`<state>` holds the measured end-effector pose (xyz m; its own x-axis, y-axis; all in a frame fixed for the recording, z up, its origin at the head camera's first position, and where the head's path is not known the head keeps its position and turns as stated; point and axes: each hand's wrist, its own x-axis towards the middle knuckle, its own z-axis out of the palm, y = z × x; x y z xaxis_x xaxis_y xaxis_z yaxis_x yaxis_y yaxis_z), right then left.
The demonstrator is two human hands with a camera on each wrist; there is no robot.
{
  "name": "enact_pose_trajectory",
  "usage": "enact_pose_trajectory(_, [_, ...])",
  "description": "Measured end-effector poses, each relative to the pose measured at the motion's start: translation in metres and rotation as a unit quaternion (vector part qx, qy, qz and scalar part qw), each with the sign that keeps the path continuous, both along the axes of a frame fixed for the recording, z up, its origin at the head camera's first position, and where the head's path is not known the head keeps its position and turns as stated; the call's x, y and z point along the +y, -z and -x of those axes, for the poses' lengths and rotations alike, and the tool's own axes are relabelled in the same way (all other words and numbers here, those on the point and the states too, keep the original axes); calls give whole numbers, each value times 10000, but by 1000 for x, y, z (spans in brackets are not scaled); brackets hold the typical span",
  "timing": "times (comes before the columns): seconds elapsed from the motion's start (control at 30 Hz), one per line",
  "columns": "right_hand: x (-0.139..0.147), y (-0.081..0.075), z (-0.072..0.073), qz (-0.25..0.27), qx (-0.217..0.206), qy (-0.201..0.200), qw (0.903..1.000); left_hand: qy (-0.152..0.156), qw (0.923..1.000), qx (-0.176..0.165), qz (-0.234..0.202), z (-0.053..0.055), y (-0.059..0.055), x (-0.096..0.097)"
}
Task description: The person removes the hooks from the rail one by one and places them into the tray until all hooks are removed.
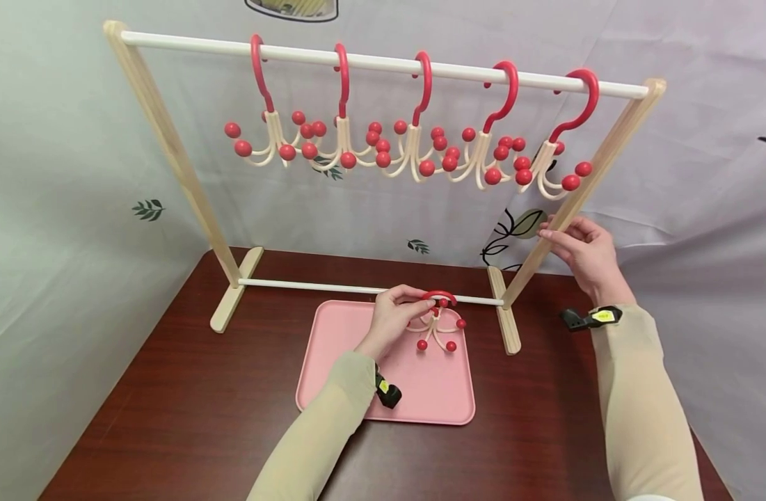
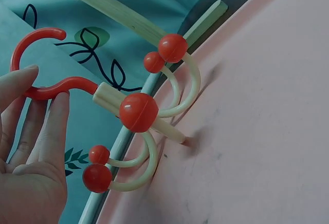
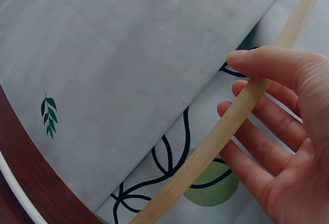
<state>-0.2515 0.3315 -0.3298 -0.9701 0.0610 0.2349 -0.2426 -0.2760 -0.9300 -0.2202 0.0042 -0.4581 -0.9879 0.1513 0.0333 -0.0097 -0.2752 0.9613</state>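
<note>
My left hand [image 1: 392, 320] pinches the red hook of a cream hanger [image 1: 435, 325] with several curved arms tipped by red balls. In the left wrist view, thumb and fingers are on the red hook, and the hanger's foot [image 2: 175, 134] is close to the pink tray [image 2: 257, 106]; whether it touches, I cannot tell. My right hand [image 1: 588, 256] holds the right wooden post [image 1: 533, 268] of a rack. Its thumb lies on one side of the post [image 3: 193, 170] and the fingers reach behind it.
Several similar hangers [image 1: 415, 149] hang in a row from the rack's white top rail [image 1: 383, 62]. A lower white rail [image 1: 307, 285] runs behind the tray. Wooden feet [image 1: 237, 292] stand on the dark red table [image 1: 170, 390]. A patterned cloth [image 1: 63, 209] covers the background.
</note>
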Motion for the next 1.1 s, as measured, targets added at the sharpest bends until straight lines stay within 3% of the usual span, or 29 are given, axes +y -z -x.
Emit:
enact_pose_trajectory(0.4, [-1,-1,0,59,-11,-32,10000,207,9995,242,49,1,1,-6])
enact_pose_trajectory(0.53, [-1,-1,-1,51,-37,-24,10000,252,9986,434,168,0,-10,-16])
enact_pose_trajectory(0.73, [-1,-2,-1,15,-83,-24,10000,-11,9952,979,52,5,-26,-38])
enact_pose_trajectory(0.93, [-1,-2,-2,-44,-85,-29,10000,-245,9891,1442,-152,0,-51,-64])
enact_pose_trajectory(1.1, [-1,-3,-3,-66,-89,-24,9999,-506,9798,1924,188,-7,-75,-88])
